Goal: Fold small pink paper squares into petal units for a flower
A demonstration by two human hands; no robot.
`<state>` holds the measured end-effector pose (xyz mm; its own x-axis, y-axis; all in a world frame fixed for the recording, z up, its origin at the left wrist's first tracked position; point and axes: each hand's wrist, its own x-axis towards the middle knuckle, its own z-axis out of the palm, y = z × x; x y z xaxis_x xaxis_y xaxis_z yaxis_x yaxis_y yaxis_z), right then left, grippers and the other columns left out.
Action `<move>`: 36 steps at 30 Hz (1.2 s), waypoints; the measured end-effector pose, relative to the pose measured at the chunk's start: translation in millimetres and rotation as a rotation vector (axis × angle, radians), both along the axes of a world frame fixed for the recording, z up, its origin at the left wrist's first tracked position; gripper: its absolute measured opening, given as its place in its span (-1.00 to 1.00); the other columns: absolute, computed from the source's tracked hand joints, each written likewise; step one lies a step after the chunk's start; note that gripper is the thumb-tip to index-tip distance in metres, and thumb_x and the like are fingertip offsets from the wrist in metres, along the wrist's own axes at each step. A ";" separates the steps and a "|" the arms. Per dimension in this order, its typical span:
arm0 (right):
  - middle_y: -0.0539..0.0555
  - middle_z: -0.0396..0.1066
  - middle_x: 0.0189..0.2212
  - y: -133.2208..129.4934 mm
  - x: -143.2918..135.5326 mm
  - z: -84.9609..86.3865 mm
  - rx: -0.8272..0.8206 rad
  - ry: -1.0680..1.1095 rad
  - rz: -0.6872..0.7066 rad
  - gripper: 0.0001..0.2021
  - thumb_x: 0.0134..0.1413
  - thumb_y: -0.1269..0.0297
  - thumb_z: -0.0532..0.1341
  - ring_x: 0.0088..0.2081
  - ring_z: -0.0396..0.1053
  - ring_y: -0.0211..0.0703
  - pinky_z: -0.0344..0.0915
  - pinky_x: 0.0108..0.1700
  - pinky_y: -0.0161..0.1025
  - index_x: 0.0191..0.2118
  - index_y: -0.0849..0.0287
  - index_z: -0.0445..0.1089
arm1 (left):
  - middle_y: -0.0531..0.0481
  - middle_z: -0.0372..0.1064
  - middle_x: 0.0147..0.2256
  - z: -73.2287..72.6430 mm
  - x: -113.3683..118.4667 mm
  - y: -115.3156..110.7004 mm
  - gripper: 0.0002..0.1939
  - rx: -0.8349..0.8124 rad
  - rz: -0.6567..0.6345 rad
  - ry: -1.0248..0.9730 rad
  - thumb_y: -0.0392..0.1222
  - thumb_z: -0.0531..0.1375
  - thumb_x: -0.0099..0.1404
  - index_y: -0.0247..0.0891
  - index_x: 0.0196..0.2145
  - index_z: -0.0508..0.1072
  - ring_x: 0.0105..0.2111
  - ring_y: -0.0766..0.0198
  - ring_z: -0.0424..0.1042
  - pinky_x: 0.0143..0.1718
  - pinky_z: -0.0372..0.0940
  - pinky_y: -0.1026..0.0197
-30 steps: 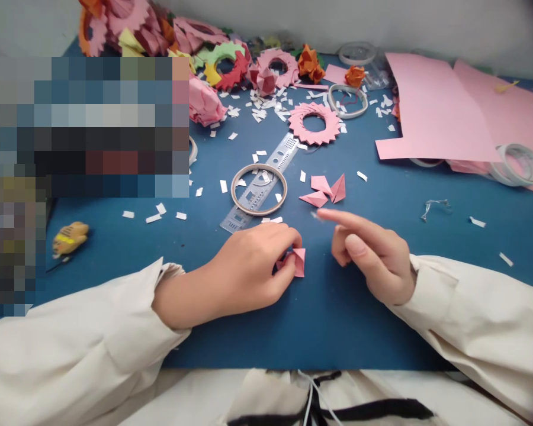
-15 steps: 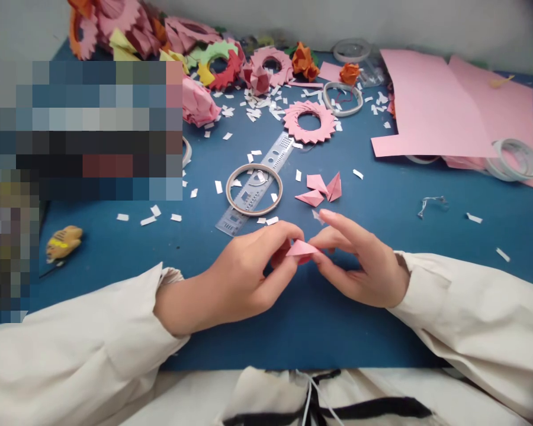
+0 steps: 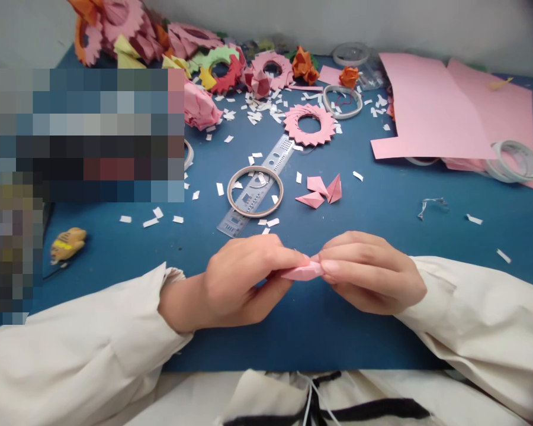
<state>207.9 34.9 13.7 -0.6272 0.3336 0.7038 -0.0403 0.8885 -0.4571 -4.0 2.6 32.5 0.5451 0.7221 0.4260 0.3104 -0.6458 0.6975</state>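
Observation:
Between my two hands is a small folded piece of pink paper [image 3: 302, 272]. My left hand [image 3: 244, 281] pinches its left part between thumb and fingers. At its right end, the fingertips of my right hand [image 3: 373, 272] are closed on it; part of the paper is hidden behind them. Just beyond my hands lie several small folded pink paper pieces [image 3: 316, 190]. A roll of tape [image 3: 231, 204] rests on a clear plastic ruler [image 3: 281, 155] beyond my left hand.
A pink folded-paper ring [image 3: 309, 125] lies past the ruler. Pink paper sheets [image 3: 435, 106] and more tape rolls [image 3: 515, 161] are at the right. Paper scraps [image 3: 150, 223] dot the blue table, coloured paper shapes [image 3: 222, 65] pile at the back, and a yellow trinket [image 3: 68, 245] sits left.
Both hands have come slightly nearer to me with the folded paper. My right hand's fingers, spread before, are now together and closed on the paper's right end.

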 end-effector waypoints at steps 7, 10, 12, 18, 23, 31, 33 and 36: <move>0.19 0.45 -0.34 1.1 -2.6 0.4 -0.018 0.005 0.025 -0.63 0.01 0.63 0.15 -0.29 0.39 -0.21 0.42 -0.31 -0.26 -0.01 0.38 0.31 | 0.02 0.46 -0.42 -1.7 0.4 -0.9 -0.76 -0.023 -0.005 -0.040 -0.48 0.07 0.22 -0.20 -0.21 0.31 -0.52 0.43 0.36 -0.46 0.29 0.36; 0.18 0.45 -0.34 1.4 -2.4 1.6 -0.009 -0.021 0.020 -0.65 0.03 0.61 0.15 -0.29 0.39 -0.22 0.42 -0.32 -0.27 -0.01 0.37 0.31 | 0.01 0.45 -0.42 -2.4 0.2 -1.3 -0.76 -0.031 -0.012 -0.061 -0.49 0.07 0.22 -0.22 -0.21 0.30 -0.51 0.43 0.35 -0.44 0.29 0.36; 0.18 0.45 -0.33 1.3 -1.7 2.4 -0.006 -0.037 0.012 -0.66 0.04 0.61 0.14 -0.29 0.38 -0.23 0.42 -0.31 -0.27 -0.02 0.36 0.31 | 0.02 0.43 -0.43 -3.2 0.7 -1.7 -0.76 -0.034 -0.016 -0.074 -0.50 0.08 0.22 -0.24 -0.21 0.30 -0.50 0.43 0.34 -0.44 0.29 0.36; 0.18 0.45 -0.31 -0.3 -0.5 2.9 -0.024 -0.071 -0.006 -0.64 0.04 0.62 0.14 -0.26 0.39 -0.24 0.39 -0.29 -0.29 0.00 0.34 0.30 | 0.03 0.39 -0.45 -8.8 4.4 -2.0 -0.86 -0.011 0.091 -0.104 -0.40 0.11 0.24 -0.27 -0.23 0.29 -0.52 0.42 0.33 -0.48 0.29 0.36; 0.17 0.45 -0.30 -1.2 -0.1 2.2 -0.042 -0.073 -0.015 -0.61 0.06 0.61 0.12 -0.28 0.38 -0.26 0.37 -0.30 -0.30 0.04 0.29 0.28 | 0.03 0.43 -0.43 -6.7 0.8 1.8 -0.73 0.159 0.022 0.034 -0.49 0.07 0.22 -0.25 -0.15 0.27 -0.53 0.41 0.33 -0.48 0.26 0.35; 0.16 0.46 -0.30 -3.7 -3.2 -0.2 -0.020 -0.039 -0.032 -0.51 0.06 0.61 0.12 -0.26 0.41 -0.25 0.40 -0.27 -0.30 0.14 0.31 0.17 | 0.06 0.39 -0.51 0.1 -1.0 1.1 -0.77 0.102 0.017 0.032 -0.48 0.07 0.22 -0.23 -0.21 0.32 -0.56 0.40 0.31 -0.48 0.24 0.33; 0.17 0.46 -0.32 -4.8 -4.5 -3.3 -0.039 -0.007 -0.037 -0.51 0.05 0.58 0.14 -0.28 0.42 -0.24 0.40 -0.28 -0.30 0.14 0.34 0.16 | 0.05 0.40 -0.50 0.5 -0.8 0.0 -0.76 0.071 0.011 0.010 -0.48 0.08 0.21 -0.23 -0.21 0.33 -0.56 0.40 0.31 -0.48 0.23 0.33; 0.12 0.45 -0.33 -4.9 -5.1 -7.3 -0.094 0.059 -0.051 -0.43 0.05 0.53 0.15 -0.33 0.41 -0.24 0.41 -0.32 -0.28 0.20 0.25 0.08 | 0.04 0.38 -0.51 0.9 -0.6 -1.7 -0.78 0.008 0.029 0.030 -0.46 0.07 0.23 -0.25 -0.21 0.37 -0.55 0.39 0.31 -0.50 0.23 0.32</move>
<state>202.8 30.0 6.4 -0.5660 0.4306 0.7030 -0.0253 0.8433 -0.5369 -4.6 0.9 33.4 0.5366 0.7346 0.4153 0.3500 -0.6416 0.6825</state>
